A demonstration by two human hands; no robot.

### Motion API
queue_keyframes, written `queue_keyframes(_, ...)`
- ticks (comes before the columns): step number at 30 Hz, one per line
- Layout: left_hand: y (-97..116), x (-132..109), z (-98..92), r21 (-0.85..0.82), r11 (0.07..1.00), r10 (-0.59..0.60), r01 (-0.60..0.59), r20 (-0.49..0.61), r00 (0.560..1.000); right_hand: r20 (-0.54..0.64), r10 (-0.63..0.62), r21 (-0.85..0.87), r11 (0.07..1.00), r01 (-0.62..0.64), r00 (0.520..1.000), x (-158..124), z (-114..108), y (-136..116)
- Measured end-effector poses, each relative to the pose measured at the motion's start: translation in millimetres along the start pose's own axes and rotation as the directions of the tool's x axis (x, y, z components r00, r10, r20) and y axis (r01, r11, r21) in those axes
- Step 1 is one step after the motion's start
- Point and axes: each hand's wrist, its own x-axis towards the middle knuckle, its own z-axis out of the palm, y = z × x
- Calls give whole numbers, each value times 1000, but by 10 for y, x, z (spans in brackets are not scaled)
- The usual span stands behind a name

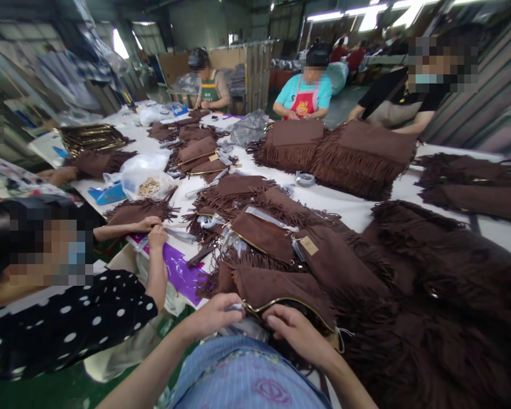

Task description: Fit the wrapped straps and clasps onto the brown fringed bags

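Observation:
A brown fringed suede bag (pixel 276 287) with a gold zipper along its top lies at the near table edge, right in front of me. My left hand (pixel 215 315) is closed on the bag's left end by the zipper. My right hand (pixel 296 332) curls its fingers over the bag's open mouth and grips the edge. More brown fringed bags (pixel 281 227) with paper tags are piled just behind it.
A white table (pixel 349 207) carries heaps of brown fringed bags (pixel 361 153). A person in a polka-dot top (pixel 68 324) works at my left over purple plastic (pixel 181 270). Other workers sit at the far side. A clear plastic bag (pixel 147 182) of small parts lies at left.

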Motion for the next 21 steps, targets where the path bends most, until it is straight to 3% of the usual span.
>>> queue_keyframes(6, 8, 49, -39, -46, 995, 83, -87, -82, 993, -164, 25, -45, 998, -32, 986, -287, -194, -17)
queue_keyframes(9, 122, 19, 65, -30, 990, 138, -141, -79, 987, -35, 45, 26, 999, -45, 998, -287, -45, -93)
queue_keyframes(11, 234, -17, 182, 89, 973, 219, -213, -69, 973, 33, -2, 53, 999, 0, 999, -225, 132, -170)
queue_keyframes(16, 411, -100, 356, 383, 875, 350, -297, -74, 934, -90, -124, -2, 992, 125, 988, -36, 427, -285)
queue_keyframes(18, 376, -91, 340, 369, 883, 347, -291, -95, 933, -93, -135, -17, 991, 134, 986, -11, 440, -292)
queue_keyframes(21, 236, -28, 310, 238, 946, 272, -222, -204, 940, -100, -173, -168, 974, 155, 980, -31, 418, -309)
